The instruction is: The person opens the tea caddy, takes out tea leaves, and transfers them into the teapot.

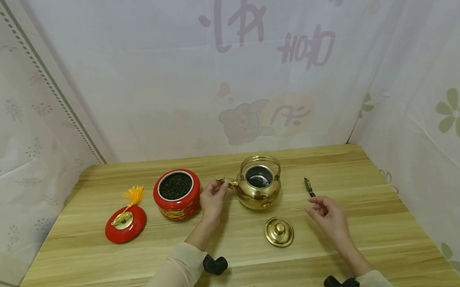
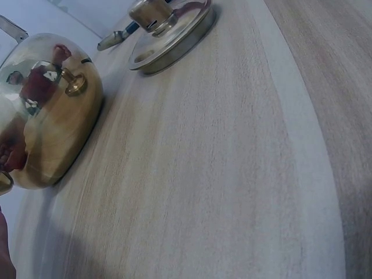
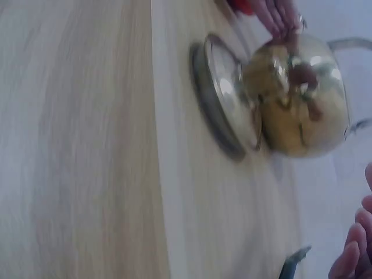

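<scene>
At the middle of the table stands a gold teapot (image 1: 258, 197), uncovered, its arched handle raised and some dark bits inside. My left hand (image 1: 212, 200) pinches its spout (image 1: 230, 183) with thumb and fingers. To the left, close to that hand, a red jar (image 1: 178, 211) is full of dark tea leaves (image 1: 176, 186). My right hand (image 1: 329, 217) hovers with loosely bent fingers beside a slim dark tool with a narrow pointed head (image 1: 308, 186). In the right wrist view the fingers (image 3: 356, 244) show apart from this tool (image 3: 293, 263).
The teapot's gold lid (image 1: 279, 232) lies knob up in front of it, between the hands. Far left is the red jar lid (image 1: 126, 224) with a gold knob and yellow tassel (image 1: 135, 195). A printed curtain (image 1: 157, 76) hangs behind the wooden table (image 1: 252, 284).
</scene>
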A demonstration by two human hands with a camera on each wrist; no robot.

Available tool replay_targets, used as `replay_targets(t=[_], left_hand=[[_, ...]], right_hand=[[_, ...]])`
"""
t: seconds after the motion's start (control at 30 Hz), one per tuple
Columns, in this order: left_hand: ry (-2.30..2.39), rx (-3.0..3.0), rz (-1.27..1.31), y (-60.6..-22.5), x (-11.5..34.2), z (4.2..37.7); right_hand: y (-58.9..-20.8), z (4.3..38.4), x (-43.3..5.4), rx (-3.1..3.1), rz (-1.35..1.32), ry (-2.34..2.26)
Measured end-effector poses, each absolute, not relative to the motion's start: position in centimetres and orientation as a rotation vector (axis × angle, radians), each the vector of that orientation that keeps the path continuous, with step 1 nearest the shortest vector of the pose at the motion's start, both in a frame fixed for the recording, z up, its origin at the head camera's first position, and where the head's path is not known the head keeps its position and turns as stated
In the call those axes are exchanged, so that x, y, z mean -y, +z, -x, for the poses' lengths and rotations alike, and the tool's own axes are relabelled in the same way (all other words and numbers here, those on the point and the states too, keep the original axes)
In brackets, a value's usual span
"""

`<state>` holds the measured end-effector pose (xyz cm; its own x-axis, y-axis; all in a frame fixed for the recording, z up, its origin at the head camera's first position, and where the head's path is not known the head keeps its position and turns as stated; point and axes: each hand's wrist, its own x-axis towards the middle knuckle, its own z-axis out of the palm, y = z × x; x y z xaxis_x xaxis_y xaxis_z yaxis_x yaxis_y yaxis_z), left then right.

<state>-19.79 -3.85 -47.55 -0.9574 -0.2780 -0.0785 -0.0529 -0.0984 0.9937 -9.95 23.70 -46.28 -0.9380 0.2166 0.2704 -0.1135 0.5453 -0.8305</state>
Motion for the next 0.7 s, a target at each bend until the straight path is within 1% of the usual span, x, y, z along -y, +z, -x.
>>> replay_targets(t=[0.13, 0.23, 0.43, 0.7], left_hand=[[-2.190, 2.002, -0.374, -47.6, 3.9, 19.8], [-2.192, 2.000, -0.374, -47.6, 3.9, 19.8], [-2.184, 2.009, -0.374, -47.6, 4.0, 19.8], [-2.189, 2.011, -0.374, -47.5, 3.9, 19.8]], right_hand=[[-45.1, 9.4, -22.2, 2.472, 0.044, 1.417], [-44.9, 9.1, -21.5, 2.508, 0.013, 1.452], [-46.5, 9.0, -21.1, 2.584, 0.011, 1.539], [-47.5, 9.1, -20.5, 2.618, -0.088, 1.564]])
